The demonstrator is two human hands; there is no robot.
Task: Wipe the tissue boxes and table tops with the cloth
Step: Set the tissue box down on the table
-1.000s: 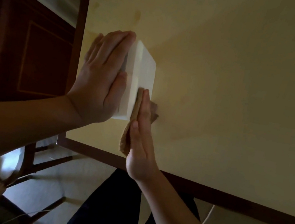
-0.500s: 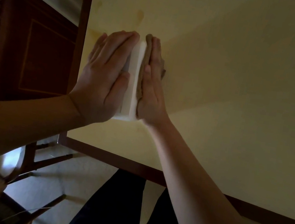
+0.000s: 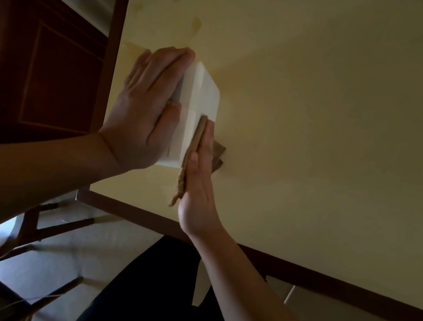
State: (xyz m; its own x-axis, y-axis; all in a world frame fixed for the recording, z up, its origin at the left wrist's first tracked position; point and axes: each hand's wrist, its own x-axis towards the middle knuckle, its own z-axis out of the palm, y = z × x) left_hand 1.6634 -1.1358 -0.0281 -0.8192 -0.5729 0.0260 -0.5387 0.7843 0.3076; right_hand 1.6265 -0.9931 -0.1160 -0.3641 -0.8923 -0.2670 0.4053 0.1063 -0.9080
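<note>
A white tissue box (image 3: 201, 99) stands on the cream table top (image 3: 323, 123) near its left edge. My left hand (image 3: 146, 110) lies flat against the box's left side, fingers straight. With straight fingers, my right hand (image 3: 199, 183) presses a brown cloth (image 3: 192, 151) against the near end of the box's right side. Part of the cloth sticks out past my palm toward the table's near edge, and a corner shows to the right of my fingers.
The table has a dark wooden border (image 3: 324, 283) along its near and left edges. Dark wooden furniture (image 3: 51, 72) stands to the left. A chair frame (image 3: 32, 237) sits on the floor below left. Faint stains (image 3: 196, 24) mark the table top's far left corner.
My right hand slid the cloth back along the box's right side, from the far end toward me. My left hand stayed flat on the left side.
</note>
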